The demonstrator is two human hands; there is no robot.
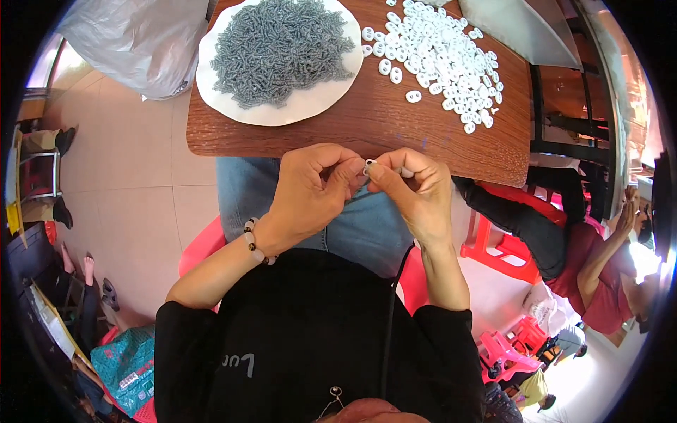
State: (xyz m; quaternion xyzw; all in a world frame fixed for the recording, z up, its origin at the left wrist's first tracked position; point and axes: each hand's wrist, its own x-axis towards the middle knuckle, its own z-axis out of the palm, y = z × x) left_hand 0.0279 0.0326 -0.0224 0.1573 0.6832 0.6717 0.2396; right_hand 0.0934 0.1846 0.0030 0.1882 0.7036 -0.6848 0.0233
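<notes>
A small white oval plastic piece (369,166) is pinched between left hand (310,194) and right hand (416,190), at 6 o'clock of the brown wooden counter (381,120).

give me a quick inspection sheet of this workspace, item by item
surface: small brown wood-grain table just beyond the person's knees
job's things: small white oval piece pinched between both hands; loose heap of white oval pieces on the table's right; pile of small grey screws on a white round sheet
clutter: grey plastic bag beside the table, at its left
grippers: left hand and right hand, fingertips together on the piece, over the lap
cables: black cord running down the black top
surroundings: red plastic stools, tiled floor, another person seated at right
</notes>
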